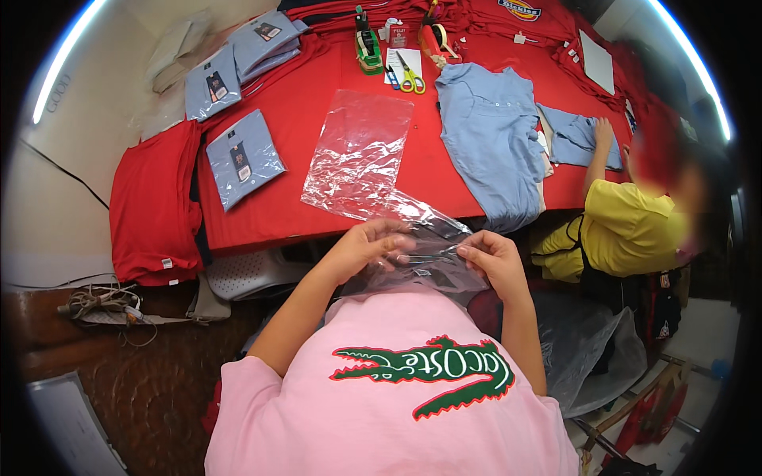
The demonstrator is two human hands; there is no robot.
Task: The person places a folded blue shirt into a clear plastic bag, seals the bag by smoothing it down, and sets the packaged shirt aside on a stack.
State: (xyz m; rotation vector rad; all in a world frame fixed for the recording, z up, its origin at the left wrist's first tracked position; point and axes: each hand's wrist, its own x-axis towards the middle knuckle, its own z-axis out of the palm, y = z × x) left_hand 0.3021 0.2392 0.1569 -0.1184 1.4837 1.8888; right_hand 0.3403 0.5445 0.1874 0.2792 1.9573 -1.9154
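A clear plastic bag is stretched between my hands at the table's near edge, in front of my pink shirt. My right hand pinches its right edge between thumb and fingers. At the bag's left side, my left hand touches the film, its curved fingers apart. More crinkled clear plastic lies flat on the red table and runs toward my hands; whether it is the same bag I cannot tell. To the right, a light blue shirt is spread on the table, its lower end at the near edge.
Folded blue shirts in clear bags lie at the left, near a red garment stack. Yellow-handled scissors, a green tape dispenser and a red one sit at the back. A co-worker in yellow handles a blue garment at right.
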